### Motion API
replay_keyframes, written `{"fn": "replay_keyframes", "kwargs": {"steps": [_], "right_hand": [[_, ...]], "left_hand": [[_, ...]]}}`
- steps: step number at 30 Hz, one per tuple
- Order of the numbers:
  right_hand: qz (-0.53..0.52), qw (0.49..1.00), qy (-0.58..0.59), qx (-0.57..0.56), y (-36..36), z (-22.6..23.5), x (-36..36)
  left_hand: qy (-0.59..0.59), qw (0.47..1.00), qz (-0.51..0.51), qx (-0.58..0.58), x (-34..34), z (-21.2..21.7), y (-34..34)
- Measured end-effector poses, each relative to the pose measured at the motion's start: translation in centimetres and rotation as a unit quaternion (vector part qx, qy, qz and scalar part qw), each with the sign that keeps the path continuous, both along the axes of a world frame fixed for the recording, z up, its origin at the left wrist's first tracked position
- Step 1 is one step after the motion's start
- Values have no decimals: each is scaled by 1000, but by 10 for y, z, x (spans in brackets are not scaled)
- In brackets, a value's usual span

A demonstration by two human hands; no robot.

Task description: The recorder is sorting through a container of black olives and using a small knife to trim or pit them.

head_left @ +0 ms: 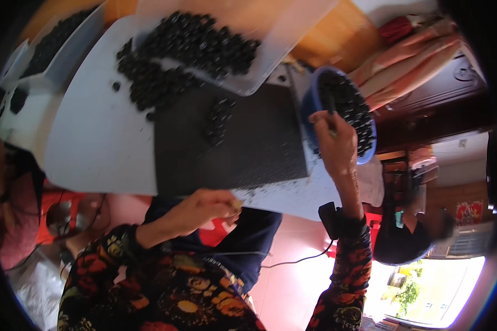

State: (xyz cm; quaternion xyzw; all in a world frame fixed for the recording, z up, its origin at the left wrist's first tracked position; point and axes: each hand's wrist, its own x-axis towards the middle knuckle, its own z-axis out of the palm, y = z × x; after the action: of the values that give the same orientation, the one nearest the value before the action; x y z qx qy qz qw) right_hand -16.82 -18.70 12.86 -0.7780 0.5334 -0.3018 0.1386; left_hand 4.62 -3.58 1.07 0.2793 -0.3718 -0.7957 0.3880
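Note:
My left hand [210, 209] is closed, its fingers curled together just off the near edge of the dark mat [243, 143]. A small yellowish patch shows at its fingertips, but I cannot make out what it is. Over the near side of a blue bowl [313, 91] is my right hand [337, 140], its fingers pinched together. Something dark and thin shows at those fingertips, too small to name. Small black pieces fill the bowl. A loose cluster of small black pieces [220, 118] lies on the mat, between my hands and a clear plastic bin [259, 83].
More black pieces [199, 44] lie heaped in the clear bin and spill onto the white table [99, 127]. Another bin [66, 60] of black pieces stands far left. Dark crumbs lie along the mat's near edge. Another person [16, 220] sits at the left. A cable [303, 259] hangs near my right sleeve.

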Motion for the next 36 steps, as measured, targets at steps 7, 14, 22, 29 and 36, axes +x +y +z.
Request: {"fn": "replay_keyframes", "kwargs": {"steps": [7, 14, 22, 29, 36], "right_hand": [[115, 985, 14, 126, 32, -43, 77], [167, 979, 88, 74, 47, -68, 107], [144, 987, -22, 73, 56, -81, 85], [53, 952, -216, 210, 119, -68, 53], [-68, 940, -317, 106, 181, -106, 41]], "left_hand": [[17, 1000, 9, -10, 10, 3, 1], [7, 999, 22, -22, 13, 2, 5], [82, 993, 76, 31, 11, 4, 4], [86, 983, 161, 3, -5, 6, 5], [9, 990, 135, -45, -35, 7, 18]]}}
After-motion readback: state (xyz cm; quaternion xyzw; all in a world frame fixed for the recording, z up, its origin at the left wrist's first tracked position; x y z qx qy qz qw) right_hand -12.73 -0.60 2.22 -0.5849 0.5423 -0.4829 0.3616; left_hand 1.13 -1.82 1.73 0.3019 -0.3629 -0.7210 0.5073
